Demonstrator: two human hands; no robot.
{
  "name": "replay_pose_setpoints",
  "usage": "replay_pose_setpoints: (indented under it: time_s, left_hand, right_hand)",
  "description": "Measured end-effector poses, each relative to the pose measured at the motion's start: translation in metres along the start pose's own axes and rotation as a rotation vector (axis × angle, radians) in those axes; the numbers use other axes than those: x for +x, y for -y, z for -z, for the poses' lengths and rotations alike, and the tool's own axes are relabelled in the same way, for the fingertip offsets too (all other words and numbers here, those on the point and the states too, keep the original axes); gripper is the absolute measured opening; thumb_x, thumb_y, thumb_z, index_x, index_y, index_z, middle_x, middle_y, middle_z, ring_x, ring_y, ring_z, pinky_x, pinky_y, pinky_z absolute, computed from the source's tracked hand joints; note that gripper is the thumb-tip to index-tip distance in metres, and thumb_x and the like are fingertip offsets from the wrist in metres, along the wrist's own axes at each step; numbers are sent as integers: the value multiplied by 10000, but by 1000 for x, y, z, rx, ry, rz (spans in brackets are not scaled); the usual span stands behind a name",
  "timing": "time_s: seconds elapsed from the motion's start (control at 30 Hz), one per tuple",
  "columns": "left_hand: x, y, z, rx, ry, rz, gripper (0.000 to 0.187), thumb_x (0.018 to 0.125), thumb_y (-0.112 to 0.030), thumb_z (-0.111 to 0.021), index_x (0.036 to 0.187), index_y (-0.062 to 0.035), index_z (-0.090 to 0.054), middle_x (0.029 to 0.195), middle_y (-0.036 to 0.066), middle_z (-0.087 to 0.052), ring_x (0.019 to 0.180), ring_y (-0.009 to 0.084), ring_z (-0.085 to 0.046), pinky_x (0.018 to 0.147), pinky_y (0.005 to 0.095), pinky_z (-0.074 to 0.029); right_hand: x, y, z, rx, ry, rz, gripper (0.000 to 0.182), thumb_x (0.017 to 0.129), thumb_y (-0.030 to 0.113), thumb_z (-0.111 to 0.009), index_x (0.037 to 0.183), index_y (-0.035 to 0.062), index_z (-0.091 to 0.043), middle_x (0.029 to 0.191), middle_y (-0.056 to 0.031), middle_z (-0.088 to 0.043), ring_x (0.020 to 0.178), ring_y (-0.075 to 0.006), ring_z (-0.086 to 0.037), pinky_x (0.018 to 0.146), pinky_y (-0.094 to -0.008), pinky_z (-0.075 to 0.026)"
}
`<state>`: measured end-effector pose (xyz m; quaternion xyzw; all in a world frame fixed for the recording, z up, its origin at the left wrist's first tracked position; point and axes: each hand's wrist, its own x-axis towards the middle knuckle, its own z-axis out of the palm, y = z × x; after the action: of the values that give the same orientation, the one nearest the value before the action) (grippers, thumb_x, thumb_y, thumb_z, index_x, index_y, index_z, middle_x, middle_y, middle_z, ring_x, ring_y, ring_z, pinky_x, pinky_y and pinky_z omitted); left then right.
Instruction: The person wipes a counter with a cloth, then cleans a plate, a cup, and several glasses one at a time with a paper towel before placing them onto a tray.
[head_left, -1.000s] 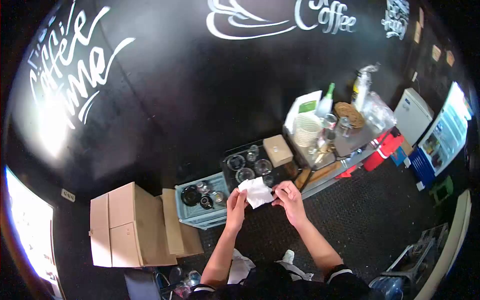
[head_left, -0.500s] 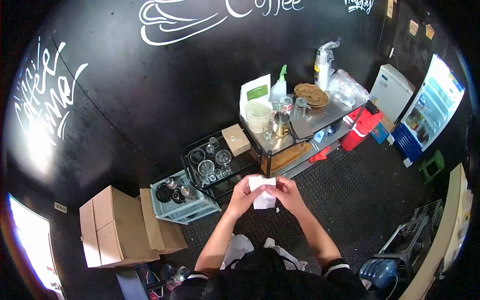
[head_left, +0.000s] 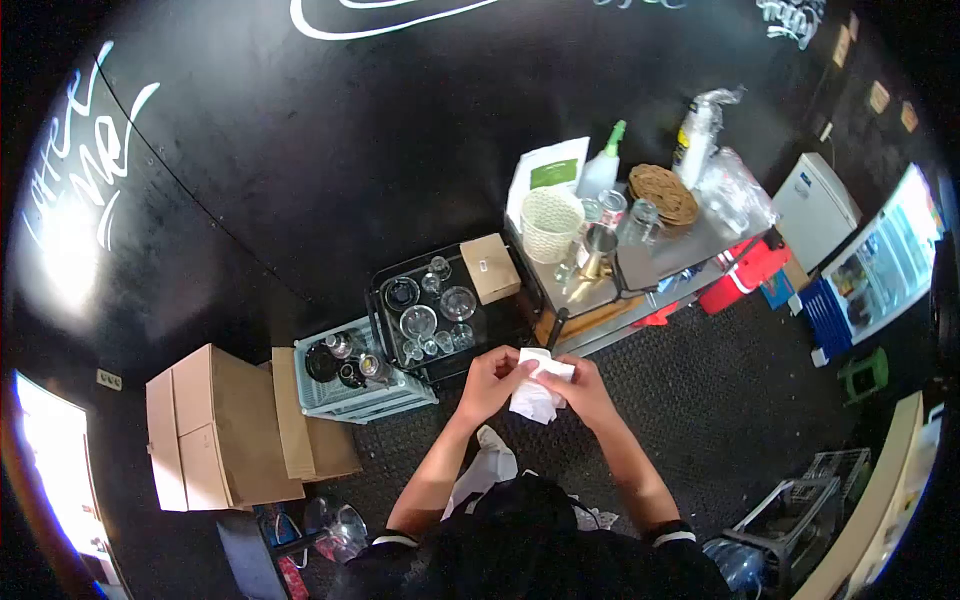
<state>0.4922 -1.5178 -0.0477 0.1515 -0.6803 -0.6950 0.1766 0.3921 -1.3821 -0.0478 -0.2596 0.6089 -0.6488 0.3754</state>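
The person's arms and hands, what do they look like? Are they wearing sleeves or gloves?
No gloves: the left hand and the right hand are bare, with no rings or watch that I can make out. The forearms are bare too. Near the shoulders are short dark sleeves, each ending in a cuff with a thin white stripe.

The person wears a dark short-sleeved top, each sleeve cuff edged with a thin white stripe. Both forearms are bare down to the left hand (head_left: 492, 377) and the right hand (head_left: 585, 392); no rings or watch can be made out.
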Motion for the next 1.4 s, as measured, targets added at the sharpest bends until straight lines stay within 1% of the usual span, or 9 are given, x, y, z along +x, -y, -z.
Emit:
replay_pose_setpoints:
  time_s: [0.23, 0.43, 0.5, 0.57, 0.7, 0.73, 0.93, 1.23, 1.4]
  left_hand:
    - [43, 44, 55, -53, -105, 104, 152, 828, -151, -593, 833, 0, -576, 695, 23, -588, 595, 54, -531, 539, 196, -419]
    - [58, 99, 107, 84, -248, 273, 229, 893, -206, -483, 930, -2, -581, 665, 17, -561, 593, 76, -535, 561, 206, -431]
    - [65, 122, 125, -152, -479, 254, 149, 868, -95, -484, 968, -7, -552, 697, 40, -568, 620, 76, -538, 570, 212, -440]
    - [71, 164, 157, 143, -588, 33, 168, 803, 18, -492, 967, -2, -524, 768, 48, -577, 666, 83, -551, 583, 226, -449]
    - [96, 188, 210, 376, -810, 180, 194, 759, -25, -576, 945, -8, -525, 777, 95, -589, 717, 150, -593, 607, 256, -463]
    - [104, 195, 223, 537, -814, 202, 261, 733, -70, -623, 964, -2, -524, 869, 146, -583, 778, 232, -604, 637, 298, -476]
    - [128, 246, 264, 979, -681, 368, 399, 675, -99, -672, 1016, 14, -498, 1020, 195, -529, 882, 342, -566, 755, 388, -476]
    - [127, 254, 273, 864, -570, 693, 368, 668, -130, -704, 967, -14, -523, 972, 181, -564, 911, 350, -557, 749, 385, -464]
    - [127, 265, 277, 665, -629, 487, 233, 703, -150, -681, 826, 11, -566, 809, 178, -605, 794, 357, -586, 677, 401, -464]
  right_hand:
    - [76, -33, -1, 150, -46, -149, 156, 772, 135, -637, 849, 17, -572, 771, -3, -581, 688, -58, -525, 609, -219, -405]
    - [140, -69, -11, 160, -8, -195, 145, 779, 115, -628, 866, 37, -541, 817, -1, -581, 757, -71, -536, 685, -235, -421]
    - [167, -79, -14, 132, 78, -199, 156, 795, 128, -612, 899, 40, -537, 819, 6, -579, 754, -64, -527, 685, -229, -412]
    - [192, -93, -18, 158, 127, -257, 147, 815, 138, -586, 920, 43, -545, 830, 7, -582, 764, -61, -523, 691, -225, -406]
    - [238, -115, -35, 104, 253, -328, 165, 832, 157, -564, 944, 36, -551, 835, 9, -584, 771, -63, -523, 689, -225, -404]
    - [244, -107, -43, 77, 276, -305, 158, 835, 161, -561, 930, 35, -549, 834, 3, -586, 771, -66, -525, 681, -225, -405]
    - [257, -126, -49, 97, 281, -380, 148, 836, 155, -562, 915, 32, -541, 822, -1, -579, 757, -69, -528, 674, -228, -415]
    - [239, -154, -28, 76, 215, -469, 161, 829, 134, -572, 939, 23, -532, 846, -11, -582, 768, -76, -533, 685, -241, -428]
    - [223, -158, -35, 71, 174, -474, 132, 832, 136, -570, 900, 29, -536, 829, 1, -580, 754, -71, -525, 674, -233, -420]
